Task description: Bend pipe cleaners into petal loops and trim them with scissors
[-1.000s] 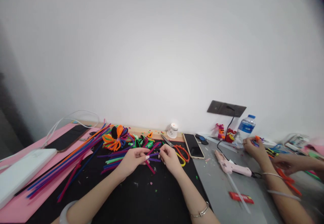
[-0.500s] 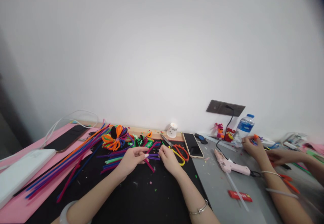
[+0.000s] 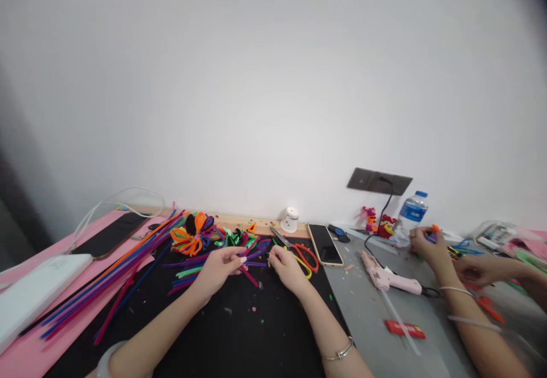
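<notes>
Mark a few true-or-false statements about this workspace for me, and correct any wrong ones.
1. The left hand pinches a purple pipe cleaner. True.
2. The pink glue gun lies on the black mat. False: the glue gun lies on the grey surface.
3. The scissors lie left of the pale-cased phone. True.
4. The bottle has a red cap. False: the bottle's cap is blue.
5. Another person's hands are on the right. True.

Soft, even light washes the pale wall (image 3: 265, 104), brightest to my eye around upper centre, dulling to grey along the left edge. A blurred dark wedge clips the upper right corner. At lower right, the forearm (image 3: 476, 326) looks stretched and the clutter turns hazy.
</notes>
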The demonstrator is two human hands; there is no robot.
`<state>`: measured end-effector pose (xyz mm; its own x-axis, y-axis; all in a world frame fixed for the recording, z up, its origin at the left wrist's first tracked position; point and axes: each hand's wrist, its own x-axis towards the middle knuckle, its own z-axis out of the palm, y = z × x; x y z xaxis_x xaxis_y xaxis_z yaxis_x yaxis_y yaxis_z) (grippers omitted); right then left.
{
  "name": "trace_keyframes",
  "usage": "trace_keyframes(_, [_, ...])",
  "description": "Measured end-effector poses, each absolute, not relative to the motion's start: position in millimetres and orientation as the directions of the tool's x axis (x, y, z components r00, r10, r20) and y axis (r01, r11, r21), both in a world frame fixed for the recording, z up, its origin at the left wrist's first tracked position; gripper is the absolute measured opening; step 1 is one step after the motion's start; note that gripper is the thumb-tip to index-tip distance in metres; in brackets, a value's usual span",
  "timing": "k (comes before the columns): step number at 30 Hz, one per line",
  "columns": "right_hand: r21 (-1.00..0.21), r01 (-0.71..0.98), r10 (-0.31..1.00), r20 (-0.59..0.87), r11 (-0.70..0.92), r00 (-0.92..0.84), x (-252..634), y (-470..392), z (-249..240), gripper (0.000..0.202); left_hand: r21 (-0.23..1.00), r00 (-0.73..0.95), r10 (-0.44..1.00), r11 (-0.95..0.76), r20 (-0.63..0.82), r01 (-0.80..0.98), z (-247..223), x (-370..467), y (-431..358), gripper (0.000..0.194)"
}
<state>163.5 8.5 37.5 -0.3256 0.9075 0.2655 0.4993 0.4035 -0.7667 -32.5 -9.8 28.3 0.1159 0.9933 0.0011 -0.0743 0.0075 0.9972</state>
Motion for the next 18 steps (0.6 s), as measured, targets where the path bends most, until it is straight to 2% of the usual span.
trace_keyframes(6, [-0.806, 0.443, 0.899, 0.233, 0.392, -0.371, 158, 4, 38, 0.018, 0.996, 0.094, 0.995, 0.022, -0.014, -0.091, 30, -33, -11, 0.038])
trace_keyframes(18, [-0.811, 0.441, 0.894, 0.210, 0.385, -0.395, 158, 7, 27, 0.022, 0.993, 0.087, 0.996, 0.039, -0.029, -0.112, 32, -30, -11, 0.039])
